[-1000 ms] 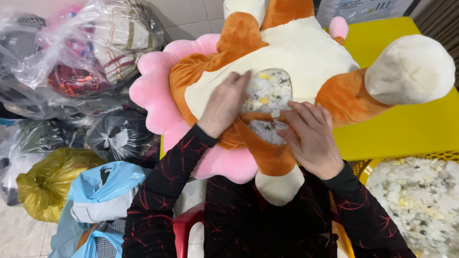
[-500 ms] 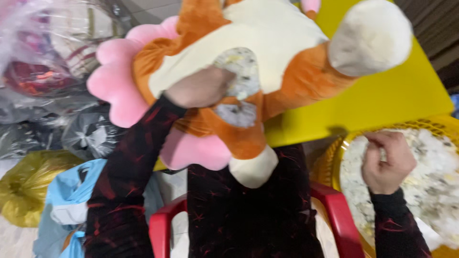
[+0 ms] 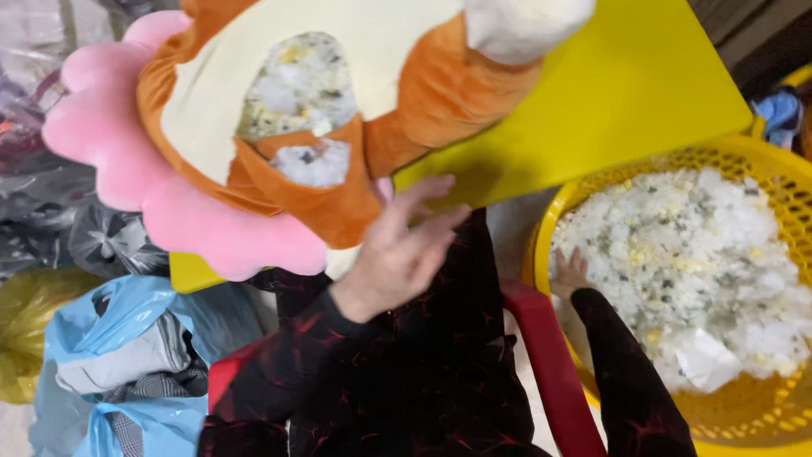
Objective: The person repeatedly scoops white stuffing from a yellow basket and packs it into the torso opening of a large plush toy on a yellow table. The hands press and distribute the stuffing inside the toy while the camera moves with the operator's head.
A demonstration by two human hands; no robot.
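Observation:
A big plush toy (image 3: 211, 118) in orange and cream with a pink petal mane lies across the yellow table (image 3: 626, 93). Its belly seam gapes and shows white shredded foam filling (image 3: 296, 85). My left hand (image 3: 397, 250) hovers just below the toy's lower edge, fingers spread and holding nothing. My right hand (image 3: 571, 272) reaches into a yellow mesh basket (image 3: 761, 161) at the right. Its fingers are pushed into the heap of shredded foam (image 3: 694, 254), so its grip is hidden.
A red plastic chair (image 3: 541, 355) is under me. On the floor at the left lie several bags: a light blue one (image 3: 127, 338) with clothes, a yellow-green one (image 3: 21, 330) and dark ones (image 3: 110, 241). The basket sits right beside the chair.
My left hand has come off the toy's opening and dropped below the toy. My right hand has sunk deeper into the basket's foam. The view has swung right and down.

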